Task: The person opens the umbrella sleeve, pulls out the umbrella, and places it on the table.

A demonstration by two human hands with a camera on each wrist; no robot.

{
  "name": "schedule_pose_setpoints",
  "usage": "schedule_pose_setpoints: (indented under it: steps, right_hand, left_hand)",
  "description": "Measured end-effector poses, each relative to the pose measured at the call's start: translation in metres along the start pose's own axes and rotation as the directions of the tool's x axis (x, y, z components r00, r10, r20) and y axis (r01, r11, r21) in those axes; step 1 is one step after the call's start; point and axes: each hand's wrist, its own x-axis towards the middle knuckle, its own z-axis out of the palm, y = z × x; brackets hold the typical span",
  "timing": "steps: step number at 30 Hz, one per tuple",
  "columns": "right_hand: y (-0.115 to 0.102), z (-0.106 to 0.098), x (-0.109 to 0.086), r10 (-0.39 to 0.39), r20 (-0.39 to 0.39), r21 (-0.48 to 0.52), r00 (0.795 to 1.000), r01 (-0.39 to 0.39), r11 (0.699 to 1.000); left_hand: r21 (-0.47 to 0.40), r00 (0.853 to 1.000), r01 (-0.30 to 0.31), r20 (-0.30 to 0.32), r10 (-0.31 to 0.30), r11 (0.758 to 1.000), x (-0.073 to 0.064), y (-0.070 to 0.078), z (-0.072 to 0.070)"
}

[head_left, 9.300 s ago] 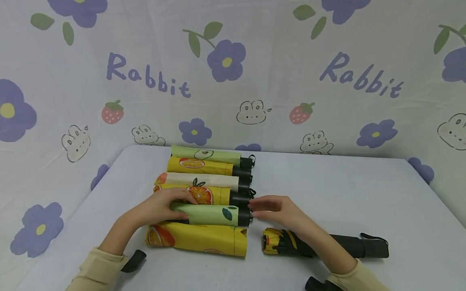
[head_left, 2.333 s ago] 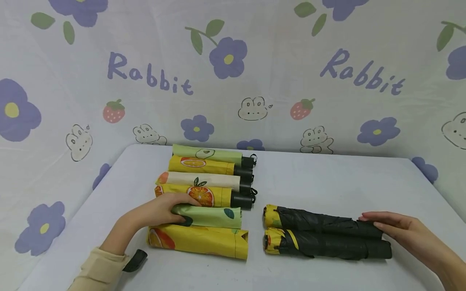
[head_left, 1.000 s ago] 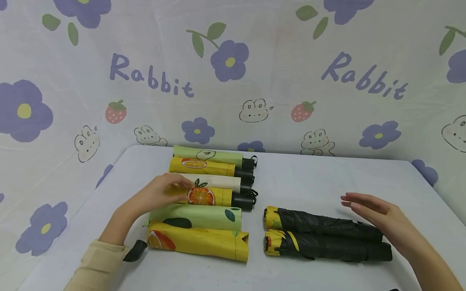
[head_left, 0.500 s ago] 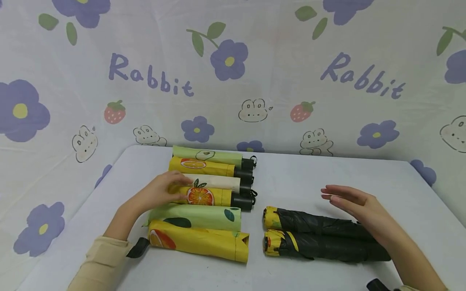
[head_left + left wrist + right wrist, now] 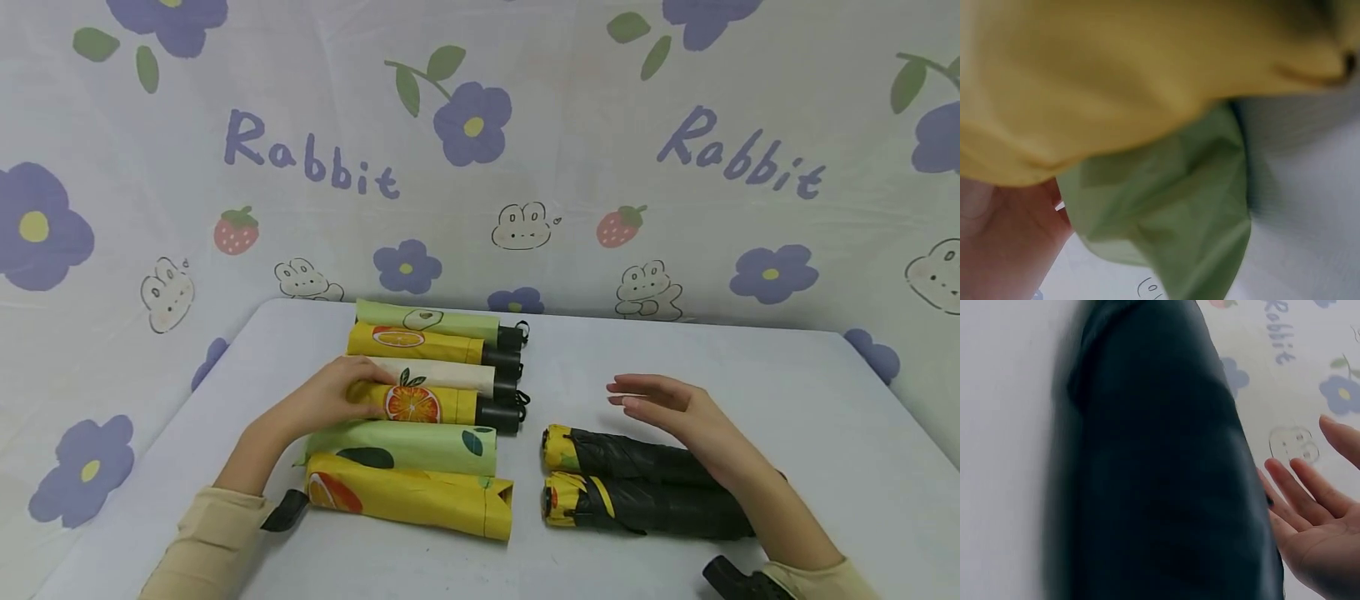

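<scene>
Since half a second ago the right hand has shifted leftward, while the left hand has stayed put. The right fingers are extended, slightly curved, and hold nothing. The left fingers and thumb grip a yellow fabric sleeve printed with an orange slice, its black cylindrical handle sticking out toward the right. Behind it lie a cream fabric sleeve, a yellow fabric sleeve with a cut-fruit print and a pale green fabric sleeve with an avocado print, all with handles. In front lie a light green fabric sleeve with dark leaves and a yellow fabric sleeve with a notched end, neither showing a handle. Below the right hand, on the white table, lie a rear black folded umbrella and a front black folded umbrella, both yellow-ended.

By this, two seem unsleeved and four remain.

Only the right wrist view shows the right palm; the left wrist view shows crumpled green fabric but hides the left grip.
</scene>
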Motion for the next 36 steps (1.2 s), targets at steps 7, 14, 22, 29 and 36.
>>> schedule_pose_setpoints:
  steps: [7,14,22,29,36]
  right_hand:
    - [-0.009,0.023,0.016,-0.011,0.041,0.034,0.999,0.010,0.999]
    - [-0.021,0.044,0.033,0.005,0.103,0.050,0.995,-0.010,0.999]
    - [-0.034,0.065,0.050,0.000,0.149,0.033,0.989,-0.005,0.999]
    - [-0.040,0.079,0.062,0.006,0.167,0.011,0.986,-0.008,1.000]
    - [-0.040,0.086,0.070,-0.025,0.173,-0.029,0.985,0.030,0.999]
  left_hand:
    - [0.011,1.000,-0.021,0.009,0.021,1.000,-0.001,-0.001,0.000]
    - [0.007,1.000,-0.011,0.025,0.011,1.000,-0.003,-0.002,-0.001]
    - [-0.016,0.999,-0.004,0.036,0.005,1.000,-0.004,-0.003,-0.002]
    - [-0.020,0.999,0.004,0.033,-0.004,1.000,-0.002,-0.004,0.000]
    - [-0.027,1.000,-0.004,0.029,0.005,1.000,0.000,-0.005,0.002]
